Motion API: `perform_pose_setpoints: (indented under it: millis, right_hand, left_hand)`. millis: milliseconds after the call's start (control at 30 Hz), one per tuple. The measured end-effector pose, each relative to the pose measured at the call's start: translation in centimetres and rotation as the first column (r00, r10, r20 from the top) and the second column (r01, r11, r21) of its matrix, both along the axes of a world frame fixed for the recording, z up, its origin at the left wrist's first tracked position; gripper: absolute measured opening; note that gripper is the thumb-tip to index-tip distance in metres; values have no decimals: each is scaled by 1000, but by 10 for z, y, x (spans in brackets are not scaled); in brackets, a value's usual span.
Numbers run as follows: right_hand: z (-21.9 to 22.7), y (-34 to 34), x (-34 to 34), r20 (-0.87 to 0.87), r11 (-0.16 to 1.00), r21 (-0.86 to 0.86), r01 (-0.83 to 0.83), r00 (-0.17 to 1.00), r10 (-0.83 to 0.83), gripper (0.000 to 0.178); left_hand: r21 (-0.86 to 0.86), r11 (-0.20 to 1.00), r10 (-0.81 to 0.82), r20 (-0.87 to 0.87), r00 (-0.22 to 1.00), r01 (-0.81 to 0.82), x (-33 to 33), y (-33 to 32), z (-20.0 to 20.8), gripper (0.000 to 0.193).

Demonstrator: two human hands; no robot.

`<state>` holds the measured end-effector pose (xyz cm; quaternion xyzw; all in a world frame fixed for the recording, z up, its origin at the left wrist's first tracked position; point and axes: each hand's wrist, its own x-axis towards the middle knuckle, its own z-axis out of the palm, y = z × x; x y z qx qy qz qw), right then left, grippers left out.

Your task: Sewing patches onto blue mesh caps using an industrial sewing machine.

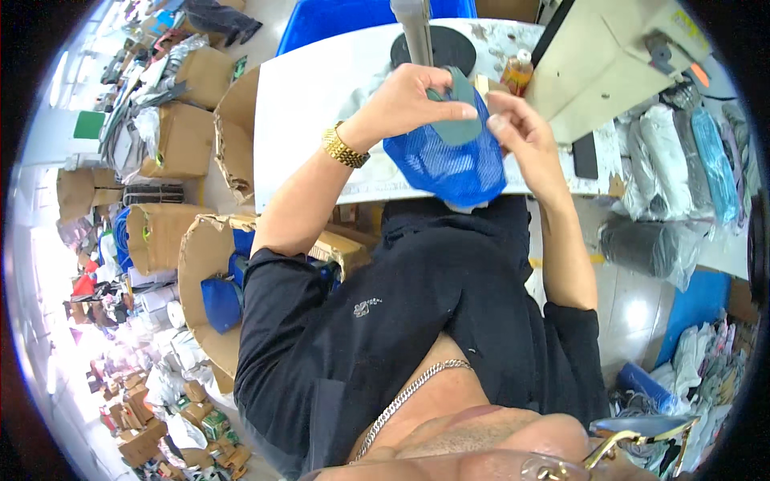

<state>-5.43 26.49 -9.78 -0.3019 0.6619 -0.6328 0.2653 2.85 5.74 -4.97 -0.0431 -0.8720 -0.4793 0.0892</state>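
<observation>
My left hand (421, 100), a gold watch on its wrist, is closed on a cap-shaped piece of blue mesh (449, 168) with a grey-green fabric part (461, 128). The left thumb lies across the grey-green part, and the other fingers are partly hidden behind it. The mesh bulges toward me over the near edge of the white table (321, 152). At the right rim of the mesh is my right hand (525, 136), its fingers curled and the thumb close to the mesh edge. What its fingertips pinch, if anything, is too small to tell.
A metal post (415, 36) rises by a round black disc (453, 52) behind my hands. Right of them stand a drink bottle (517, 74), a beige machine (609, 60) and a dark phone-like slab (585, 156). A blue bin (321, 20) lies beyond; open cardboard boxes (200, 289) flank my left.
</observation>
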Motion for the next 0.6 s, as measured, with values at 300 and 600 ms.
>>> perform_pose_setpoints:
  millis: [300, 600]
  right_hand:
    - [-2, -72, -56, 31, 945, -281, -170, 982, 186, 43]
    - [61, -132, -113, -155, 937, -248, -247, 965, 214, 32]
  left_hand:
    - [-53, 960, -264, 173, 949, 276, -18, -29, 59, 31]
    - [-370, 927, -48, 39, 998, 59, -38, -77, 87, 50]
